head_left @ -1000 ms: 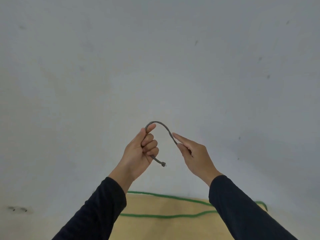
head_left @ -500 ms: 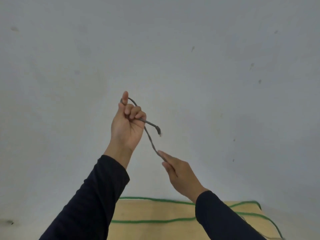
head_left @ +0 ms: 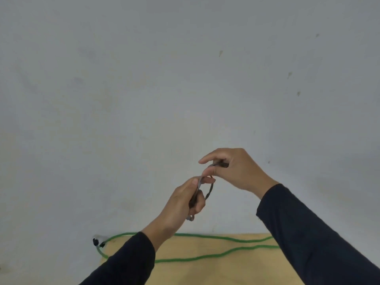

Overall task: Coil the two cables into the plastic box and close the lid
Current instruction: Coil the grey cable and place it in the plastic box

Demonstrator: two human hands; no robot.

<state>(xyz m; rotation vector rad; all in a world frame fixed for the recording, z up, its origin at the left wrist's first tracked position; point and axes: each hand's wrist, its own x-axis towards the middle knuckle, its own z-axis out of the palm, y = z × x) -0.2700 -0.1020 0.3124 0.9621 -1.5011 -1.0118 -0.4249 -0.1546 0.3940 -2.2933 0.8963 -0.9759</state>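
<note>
While both arms reach forward in dark sleeves, the left hand (head_left: 181, 204) and the right hand (head_left: 236, 169) meet in mid-air in front of a pale grey wall (head_left: 144, 89), working a thin grey cable (head_left: 210, 191) between them. The left fingers (head_left: 198, 200) are curled together around the cable's lower run, its end poking out below the fist. The right fingers (head_left: 209, 158) are pinched on the upper part, and a small loop hangs between the two hands. Below and nearer, a green cable (head_left: 205, 258) lies in long loose curves across the wooden tabletop (head_left: 236, 270), its dark plug (head_left: 96, 242) at the far left corner, just past the edge. The box is out of frame.
</note>
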